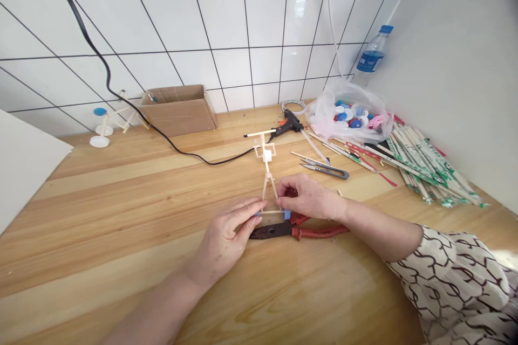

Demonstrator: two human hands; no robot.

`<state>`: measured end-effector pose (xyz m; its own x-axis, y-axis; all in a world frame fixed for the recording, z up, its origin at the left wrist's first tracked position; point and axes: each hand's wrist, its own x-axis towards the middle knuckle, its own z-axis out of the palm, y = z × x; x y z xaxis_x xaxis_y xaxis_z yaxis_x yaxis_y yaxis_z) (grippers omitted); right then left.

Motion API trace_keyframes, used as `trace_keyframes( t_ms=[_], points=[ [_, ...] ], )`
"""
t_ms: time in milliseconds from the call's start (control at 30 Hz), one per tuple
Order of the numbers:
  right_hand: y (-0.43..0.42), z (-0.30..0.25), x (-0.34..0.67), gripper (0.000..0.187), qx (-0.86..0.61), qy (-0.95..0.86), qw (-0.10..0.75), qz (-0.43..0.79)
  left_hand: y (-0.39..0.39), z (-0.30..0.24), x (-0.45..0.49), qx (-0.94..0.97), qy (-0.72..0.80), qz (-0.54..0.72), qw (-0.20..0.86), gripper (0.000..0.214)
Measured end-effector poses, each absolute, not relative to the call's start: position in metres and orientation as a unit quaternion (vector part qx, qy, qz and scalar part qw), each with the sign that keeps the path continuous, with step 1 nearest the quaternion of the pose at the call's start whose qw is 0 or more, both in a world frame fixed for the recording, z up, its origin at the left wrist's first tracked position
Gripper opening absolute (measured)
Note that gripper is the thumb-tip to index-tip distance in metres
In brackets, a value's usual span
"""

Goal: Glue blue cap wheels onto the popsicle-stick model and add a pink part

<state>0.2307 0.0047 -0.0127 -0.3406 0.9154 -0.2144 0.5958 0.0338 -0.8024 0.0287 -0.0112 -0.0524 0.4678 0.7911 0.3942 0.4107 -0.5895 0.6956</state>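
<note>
Your patterned sleeve (453, 285) enters at four o'clock. Your left hand (222, 237) closes narrowly on one blue bottle cap (257, 214) at the near end of the stick frame (267, 172); your right hand (307, 197) pinches that frame beside a second blue bottle cap (286, 214). Red-handled pliers (319, 232) lie just below. Farther out sit one pair of snips (326, 172) at one o'clock and one glue gun (287, 123) at twelve.
</note>
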Motion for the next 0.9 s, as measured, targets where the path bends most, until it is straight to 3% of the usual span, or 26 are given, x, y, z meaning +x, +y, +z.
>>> trace_keyframes(
  t_ms=[900],
  points=[
    [0.0045,-0.0120,0.2308,0.007,-0.544,-0.697,0.178,0.433,-0.0110,-0.0515,0.0295,0.814,0.363,0.366,0.268,0.027]
  ],
)
